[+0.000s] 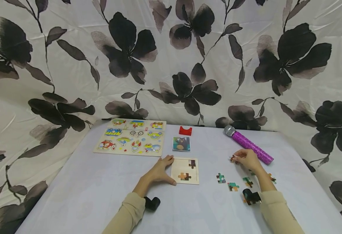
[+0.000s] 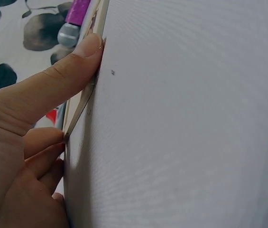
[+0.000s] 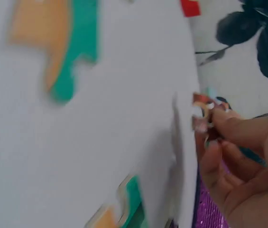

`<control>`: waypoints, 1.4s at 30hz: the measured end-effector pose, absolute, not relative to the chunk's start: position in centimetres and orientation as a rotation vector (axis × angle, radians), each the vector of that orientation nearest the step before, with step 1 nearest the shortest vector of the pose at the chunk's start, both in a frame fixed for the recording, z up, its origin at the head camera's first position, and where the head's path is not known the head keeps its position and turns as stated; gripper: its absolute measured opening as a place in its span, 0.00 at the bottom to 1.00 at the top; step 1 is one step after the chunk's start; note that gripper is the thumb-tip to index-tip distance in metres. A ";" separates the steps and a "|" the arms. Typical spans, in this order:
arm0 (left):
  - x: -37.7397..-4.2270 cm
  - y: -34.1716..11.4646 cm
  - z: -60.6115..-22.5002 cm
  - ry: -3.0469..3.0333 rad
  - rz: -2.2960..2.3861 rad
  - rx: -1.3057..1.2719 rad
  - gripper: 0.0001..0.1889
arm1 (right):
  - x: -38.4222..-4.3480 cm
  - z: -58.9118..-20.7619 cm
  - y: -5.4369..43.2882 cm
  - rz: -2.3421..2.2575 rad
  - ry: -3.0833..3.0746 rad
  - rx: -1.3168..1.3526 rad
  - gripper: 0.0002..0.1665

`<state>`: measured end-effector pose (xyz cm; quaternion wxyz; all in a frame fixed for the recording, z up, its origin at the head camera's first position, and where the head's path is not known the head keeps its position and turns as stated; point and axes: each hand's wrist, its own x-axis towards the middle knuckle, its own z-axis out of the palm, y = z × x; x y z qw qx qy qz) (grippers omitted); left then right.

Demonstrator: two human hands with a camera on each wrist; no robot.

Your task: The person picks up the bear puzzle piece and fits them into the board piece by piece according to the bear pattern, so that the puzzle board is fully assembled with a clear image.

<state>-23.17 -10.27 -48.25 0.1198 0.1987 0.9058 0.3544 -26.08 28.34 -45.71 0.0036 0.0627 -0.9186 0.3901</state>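
My left hand (image 1: 159,170) rests against the left side of a wooden puzzle tray (image 1: 178,167), its thumb near the lower corner and its fingers by the upper one. Inside the tray lie an orange-and-brown section (image 1: 184,176) and a dark brown piece (image 1: 191,163) at the top right. Thumb and fingertips of my right hand (image 1: 248,159) pinch a small brown jigsaw piece (image 3: 199,124), partly covered by the fingers and held just off the table. Between the tray and my right forearm several loose pieces (image 1: 233,186) are scattered, some partly hidden by that arm.
Behind the tray lie a bear picture card (image 1: 181,144) and a red plastic holder (image 1: 185,130). A vehicle puzzle board (image 1: 130,151) is at the back left. Close beyond my right hand lies a glittery purple microphone (image 1: 251,144). Floral cloth (image 1: 159,65) hangs along the table's far edge.
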 end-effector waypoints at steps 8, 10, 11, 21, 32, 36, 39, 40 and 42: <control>-23.2 -10.3 -48.3 2.647 1.030 0.579 0.54 | -27.4 -44.0 25.9 1.681 -2.662 0.128 0.19; -23.2 -10.4 -48.3 2.647 1.034 0.579 0.54 | -27.7 -43.9 24.9 1.685 -2.648 0.152 0.18; -23.2 -10.4 -48.3 2.647 1.036 0.578 0.54 | -27.9 -44.0 24.3 1.684 -2.638 0.181 0.18; -23.2 -10.5 -48.4 2.649 1.031 0.590 0.54 | -29.0 -45.9 17.7 1.690 -2.711 0.605 0.14; -23.2 -10.4 -48.0 2.645 1.014 0.631 0.54 | -30.1 -45.9 13.3 1.596 -2.823 0.892 0.11; -23.3 -10.4 -47.9 2.639 1.015 0.623 0.54 | -30.3 -45.9 12.6 1.552 -2.868 0.947 0.11; -23.3 -10.4 -48.0 2.640 1.018 0.610 0.54 | -30.4 -46.2 12.2 1.474 -2.898 0.978 0.11; -23.3 -10.4 -48.0 2.639 1.022 0.608 0.54 | -30.4 -46.3 12.1 1.446 -2.908 0.986 0.11; -23.2 -10.4 -48.0 2.640 1.025 0.608 0.54 | -30.4 -46.5 11.9 1.369 -2.939 0.989 0.12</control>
